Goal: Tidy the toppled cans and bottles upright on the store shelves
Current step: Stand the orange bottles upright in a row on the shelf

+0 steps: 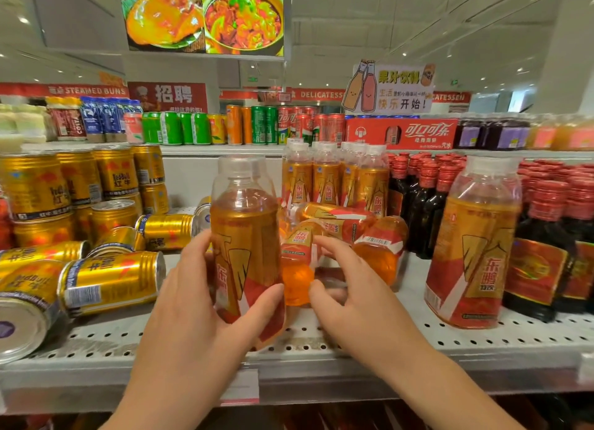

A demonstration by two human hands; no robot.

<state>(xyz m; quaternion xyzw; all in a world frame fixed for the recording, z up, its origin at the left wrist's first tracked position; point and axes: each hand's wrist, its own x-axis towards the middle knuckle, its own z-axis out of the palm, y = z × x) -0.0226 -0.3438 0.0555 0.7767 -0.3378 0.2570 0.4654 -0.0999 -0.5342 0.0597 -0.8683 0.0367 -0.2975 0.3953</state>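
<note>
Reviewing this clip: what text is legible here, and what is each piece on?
"STEAMED BUNS": left red banner
"DELICATESS", then hidden: middle red banner
"招聘": red poster
"可口可乐": red carton
"快乐开始!": paper sign
"RedBull 红牛": gold cans
"东鹏": orange bottle
Barcodes and fine print: too small to read.

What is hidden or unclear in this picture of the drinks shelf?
Head view: the toppled orange plastic bottle is partly hidden by the gold-labelled plastic bottle that the left hand grips.
Head view: whether the right hand touches that toppled bottle is unclear.
Head view: the gold metal can lying at lower left is cut by the left edge.
</note>
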